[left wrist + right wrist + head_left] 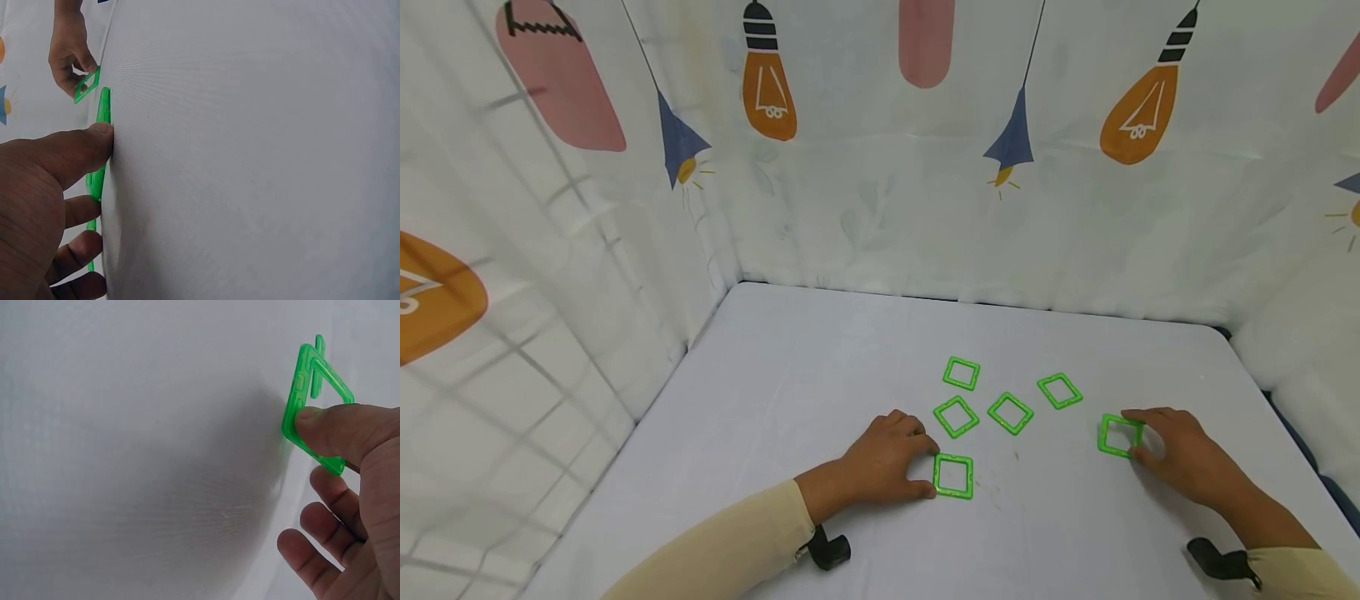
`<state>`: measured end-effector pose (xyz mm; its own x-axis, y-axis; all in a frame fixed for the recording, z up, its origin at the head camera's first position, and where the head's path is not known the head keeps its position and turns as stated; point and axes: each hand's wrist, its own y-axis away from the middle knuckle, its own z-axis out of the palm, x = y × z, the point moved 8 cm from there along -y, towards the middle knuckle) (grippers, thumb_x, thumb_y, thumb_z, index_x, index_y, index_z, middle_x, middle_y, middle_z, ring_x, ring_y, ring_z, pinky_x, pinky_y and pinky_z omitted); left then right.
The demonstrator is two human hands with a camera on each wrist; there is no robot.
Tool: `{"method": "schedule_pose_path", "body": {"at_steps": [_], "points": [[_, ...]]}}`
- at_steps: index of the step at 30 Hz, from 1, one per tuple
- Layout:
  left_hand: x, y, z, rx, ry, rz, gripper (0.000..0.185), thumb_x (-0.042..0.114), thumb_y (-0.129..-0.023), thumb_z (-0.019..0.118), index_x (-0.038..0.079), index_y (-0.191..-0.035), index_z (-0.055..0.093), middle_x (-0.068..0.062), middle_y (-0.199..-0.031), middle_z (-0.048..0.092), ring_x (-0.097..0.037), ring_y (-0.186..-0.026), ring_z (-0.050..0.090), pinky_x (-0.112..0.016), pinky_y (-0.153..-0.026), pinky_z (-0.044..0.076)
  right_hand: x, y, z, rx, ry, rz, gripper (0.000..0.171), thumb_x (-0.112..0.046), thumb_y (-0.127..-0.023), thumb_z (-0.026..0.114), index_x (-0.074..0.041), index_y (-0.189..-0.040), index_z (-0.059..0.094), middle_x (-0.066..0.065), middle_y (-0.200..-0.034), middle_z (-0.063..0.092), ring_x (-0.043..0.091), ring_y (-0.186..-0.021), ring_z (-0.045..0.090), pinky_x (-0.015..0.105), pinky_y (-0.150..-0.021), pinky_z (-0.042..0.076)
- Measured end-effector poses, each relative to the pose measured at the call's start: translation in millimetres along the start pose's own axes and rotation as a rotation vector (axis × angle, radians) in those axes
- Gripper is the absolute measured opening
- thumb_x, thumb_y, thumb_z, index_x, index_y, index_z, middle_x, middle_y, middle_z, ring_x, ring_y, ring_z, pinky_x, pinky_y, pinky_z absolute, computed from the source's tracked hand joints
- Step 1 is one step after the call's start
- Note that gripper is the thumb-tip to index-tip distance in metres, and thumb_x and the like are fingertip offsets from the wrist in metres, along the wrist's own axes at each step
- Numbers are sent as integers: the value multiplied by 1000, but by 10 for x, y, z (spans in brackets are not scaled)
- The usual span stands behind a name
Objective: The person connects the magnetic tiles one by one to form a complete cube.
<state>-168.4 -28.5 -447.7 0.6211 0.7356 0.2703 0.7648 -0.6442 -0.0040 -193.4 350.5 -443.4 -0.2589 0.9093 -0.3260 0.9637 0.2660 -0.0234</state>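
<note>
My left hand rests low on the table and grips a hollow green square magnetic tile by its left edge, thumb and forefinger at the corners. In the left wrist view the thumb presses against a green tile seen edge-on. Farther right, my right hand pinches another green square tile by its right side. The right wrist view shows this tile tilted, thumb on its face, the other fingers loosely bent. Whether it touches the table I cannot tell.
Several more green square tiles lie flat and apart beyond the hands: one at the back, a tile below it, a middle tile and a right one. The white table meets printed curtains behind and left.
</note>
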Motion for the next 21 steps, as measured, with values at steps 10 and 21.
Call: {"method": "schedule_pose_path", "body": {"at_steps": [10, 21], "points": [[-23, -13, 30, 8, -7, 8, 50, 55, -86, 78, 27, -127, 70, 8, -117, 57, -14, -118, 47, -37, -103, 39, 38, 34, -54, -17, 8, 48, 49, -15, -88, 81, -6, -133, 65, 13, -102, 70, 39, -97, 63, 54, -71, 51], [-28, -14, 29, 21, -7, 22, 51, 56, -86, 77, 27, -127, 70, 8, -117, 56, -14, -117, 47, -38, -102, 39, 14, 71, -135, 39, -8, 42, 35, -15, -94, 75, -8, -127, 71, -1, -94, 69, 27, -88, 60, 34, -59, 45]]}}
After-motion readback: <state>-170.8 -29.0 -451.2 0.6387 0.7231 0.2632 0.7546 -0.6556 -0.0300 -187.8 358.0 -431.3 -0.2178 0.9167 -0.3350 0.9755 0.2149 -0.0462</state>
